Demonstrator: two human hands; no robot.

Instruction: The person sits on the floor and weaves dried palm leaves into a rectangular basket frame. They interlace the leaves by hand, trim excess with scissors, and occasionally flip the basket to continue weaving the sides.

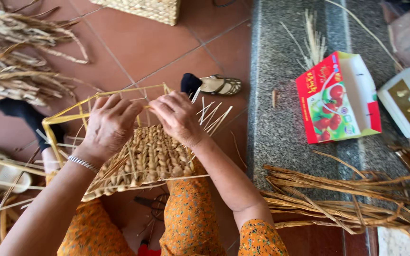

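A half-woven basket (143, 159) of braided dried fibre sits on a yellow wire frame (55, 121) resting over my lap. My left hand (110, 124), with a silver bracelet at the wrist, grips the top edge of the weave, fingers curled over it. My right hand (176, 116) pinches the weave beside it, near several loose pale strands (212, 116) that stick up to the right. Both hands touch the basket's upper rim.
Bundles of dried fibre lie at the left (15, 61) and at the lower right (338, 199). A red carton (338, 97) and a white box (406, 102) lie on the grey stone strip. A sandal (221, 85) and a woven basket (145, 9) are farther off.
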